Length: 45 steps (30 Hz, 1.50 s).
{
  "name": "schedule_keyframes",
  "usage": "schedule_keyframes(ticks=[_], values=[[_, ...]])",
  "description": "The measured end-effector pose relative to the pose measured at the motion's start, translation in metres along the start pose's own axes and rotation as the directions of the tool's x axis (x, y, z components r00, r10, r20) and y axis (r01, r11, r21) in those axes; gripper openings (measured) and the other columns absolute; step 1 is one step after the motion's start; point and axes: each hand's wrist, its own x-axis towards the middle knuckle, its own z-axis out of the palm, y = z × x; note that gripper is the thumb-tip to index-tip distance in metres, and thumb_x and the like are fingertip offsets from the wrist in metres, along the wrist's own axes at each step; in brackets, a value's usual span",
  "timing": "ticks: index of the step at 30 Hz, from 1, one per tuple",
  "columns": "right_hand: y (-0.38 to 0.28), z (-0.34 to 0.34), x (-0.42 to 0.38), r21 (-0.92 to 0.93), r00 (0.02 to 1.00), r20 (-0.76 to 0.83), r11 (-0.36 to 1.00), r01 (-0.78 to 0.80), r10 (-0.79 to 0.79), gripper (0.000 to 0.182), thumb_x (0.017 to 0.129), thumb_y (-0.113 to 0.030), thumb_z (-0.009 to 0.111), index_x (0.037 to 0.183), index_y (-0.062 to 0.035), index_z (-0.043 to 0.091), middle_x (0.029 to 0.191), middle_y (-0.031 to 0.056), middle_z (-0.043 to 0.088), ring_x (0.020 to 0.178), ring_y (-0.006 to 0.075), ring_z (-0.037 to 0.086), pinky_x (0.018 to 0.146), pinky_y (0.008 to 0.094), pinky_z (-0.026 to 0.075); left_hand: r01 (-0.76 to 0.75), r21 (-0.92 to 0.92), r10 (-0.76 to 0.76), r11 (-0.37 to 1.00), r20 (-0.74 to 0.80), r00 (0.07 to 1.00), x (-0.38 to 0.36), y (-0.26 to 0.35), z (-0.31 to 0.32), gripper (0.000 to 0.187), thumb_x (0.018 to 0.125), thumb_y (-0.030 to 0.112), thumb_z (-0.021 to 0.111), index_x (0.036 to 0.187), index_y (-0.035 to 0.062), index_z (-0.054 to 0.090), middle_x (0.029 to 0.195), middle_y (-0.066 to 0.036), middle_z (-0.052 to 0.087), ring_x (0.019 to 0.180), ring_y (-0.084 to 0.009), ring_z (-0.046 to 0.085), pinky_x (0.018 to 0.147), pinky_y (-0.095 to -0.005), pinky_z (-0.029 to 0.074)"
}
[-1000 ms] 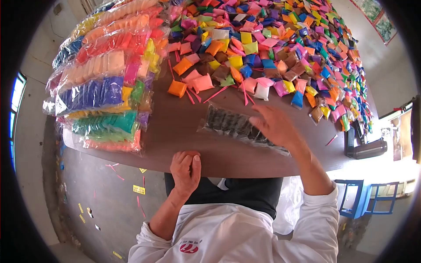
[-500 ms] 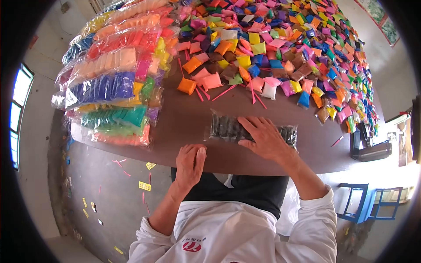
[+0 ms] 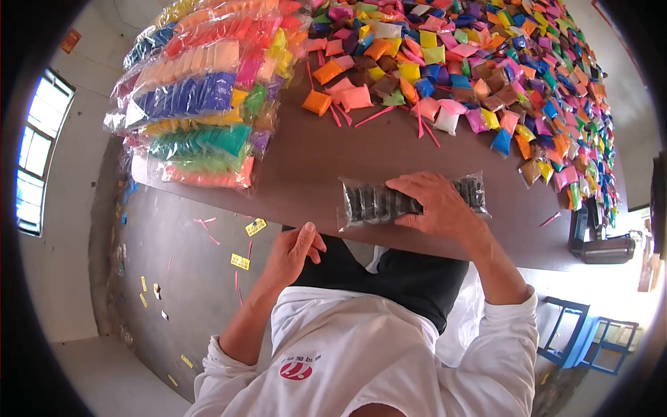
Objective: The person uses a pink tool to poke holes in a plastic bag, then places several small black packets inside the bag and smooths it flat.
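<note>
A clear plastic bag of black packets point(image 3: 368, 203) lies on the brown table near its front edge. My right hand point(image 3: 438, 205) is over the right half of the bag, fingers curved on its top and thumb at the near side, gripping it. Part of the bag is hidden beneath that hand. My left hand point(image 3: 295, 254) hangs just off the table edge above my lap, left of the bag. Its thumb points up, apart from loosely bent fingers, and nothing shows in it.
Stacked clear bags of coloured packets point(image 3: 191, 94) stand at the left. A large heap of loose coloured packets point(image 3: 479, 76) covers the back and right. Pink strips point(image 3: 375, 116) lie before the heap. A dark cylindrical object point(image 3: 606, 249) is at the right edge, with a blue stool point(image 3: 580, 340) below.
My left hand has dropped back off the table edge and its thumb has spread from the fingers. My right hand, flatter before, now curls round the bag, which sits nearer the table edge.
</note>
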Motion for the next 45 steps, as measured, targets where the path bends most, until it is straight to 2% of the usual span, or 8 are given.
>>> schedule_keyframes(ticks=[7,13,16,20,23,35,41,45], values=[[-0.004,0.004,0.004,0.067,0.993,0.07,0.993,0.094,-0.098,0.062,0.071,-0.03,0.082,0.127,-0.0122,0.062,0.123,0.008,0.063,0.119,0.0287,0.055,0.104,0.0426,0.04,0.218,-0.216,-0.16,0.952,0.255,0.954,0.005,-0.041,0.027,0.075,0.099,0.066,0.036,0.093,-0.0023,0.067,0.088,-0.01,0.067,0.072,-0.0151,0.063,0.068,-0.0278,0.052],[-0.023,0.014,0.003,0.031,0.985,0.026,0.985,0.171,-0.172,0.062,0.075,-0.031,0.08,0.13,-0.0096,0.059,0.124,0.0091,0.062,0.119,0.0293,0.055,0.104,0.045,0.04,0.197,-0.323,-0.136,0.926,0.201,0.97,0.016,-0.043,0.027,0.056,0.103,0.047,0.043,0.098,-0.0033,0.066,0.093,-0.015,0.068,0.078,-0.0199,0.066,0.073,-0.0326,0.056],[-0.03,0.008,-0.006,-0.054,0.948,-0.235,0.976,0.21,-0.217,0.057,0.082,-0.03,0.074,0.131,-0.0075,0.057,0.121,0.0119,0.063,0.112,0.0321,0.059,0.1,0.0448,0.043,0.129,-0.333,-0.047,0.934,0.244,0.969,0.013,-0.053,0.026,0.059,0.099,0.053,0.05,0.102,-0.0039,0.067,0.094,-0.013,0.069,0.078,-0.0161,0.065,0.074,-0.0288,0.055],[0.003,-0.024,-0.042,0.27,0.758,-0.527,0.922,-0.279,0.383,0.036,0.093,-0.028,0.062,0.121,-0.0059,0.061,0.107,0.0156,0.066,0.101,0.0351,0.063,0.09,0.0477,0.047,0.012,-0.331,0.059,0.944,0.204,0.977,0.009,-0.054,0.027,0.056,0.099,0.049,0.052,0.096,-0.004,0.068,0.09,-0.013,0.069,0.077,-0.0163,0.065,0.072,-0.0291,0.055],[0.062,-0.04,-0.082,0.273,0.568,-0.456,0.715,-0.644,0.686,0.029,0.097,-0.029,0.054,0.105,-0.0038,0.066,0.085,0.017,0.068,0.079,0.0374,0.065,0.072,0.0436,0.051,0.023,-0.3,0.027,0.954,0.162,0.986,0.014,-0.056,0.029,0.054,0.1,0.048,0.053,0.093,-0.0038,0.068,0.086,-0.012,0.069,0.077,-0.0168,0.066,0.07,-0.0301,0.055],[0.058,-0.033,-0.085,-0.093,0.751,-0.114,0.746,-0.659,0.65,0.021,0.082,-0.022,0.065,0.086,-0.0007,0.066,0.079,0.0176,0.067,0.079,0.038,0.065,0.074,0.0467,0.049,-0.03,-0.252,0.071,0.967,0.157,0.985,0.016,-0.053,0.024,0.058,0.099,0.051,0.053,0.091,-0.0041,0.068,0.084,-0.013,0.068,0.077,-0.0182,0.065,0.07,-0.0314,0.055],[0.058,-0.038,-0.093,0.166,0.735,-0.033,0.728,-0.665,0.678,0.021,0.086,-0.018,0.065,0.085,0.0019,0.061,0.079,0.014,0.063,0.071,0.0244,0.065,0.066,0.038,0.05,-0.039,-0.226,0.071,0.973,0.136,0.988,0.013,-0.049,0.021,0.058,0.101,0.05,0.05,0.09,-0.0041,0.068,0.083,-0.013,0.069,0.074,-0.0165,0.064,0.07,-0.0302,0.054],[0.057,-0.038,-0.098,0.525,0.655,-0.015,0.564,-0.638,0.755,0.023,0.087,-0.021,0.064,0.088,0.0016,0.063,0.08,0.0141,0.067,0.074,0.0292,0.066,0.07,0.0382,0.051,-0.028,-0.216,0.057,0.976,0.127,0.99,0.013,-0.048,0.022,0.057,0.101,0.049,0.05,0.088,-0.0037,0.068,0.083,-0.013,0.069,0.074,-0.016,0.064,0.07,-0.0301,0.054]])
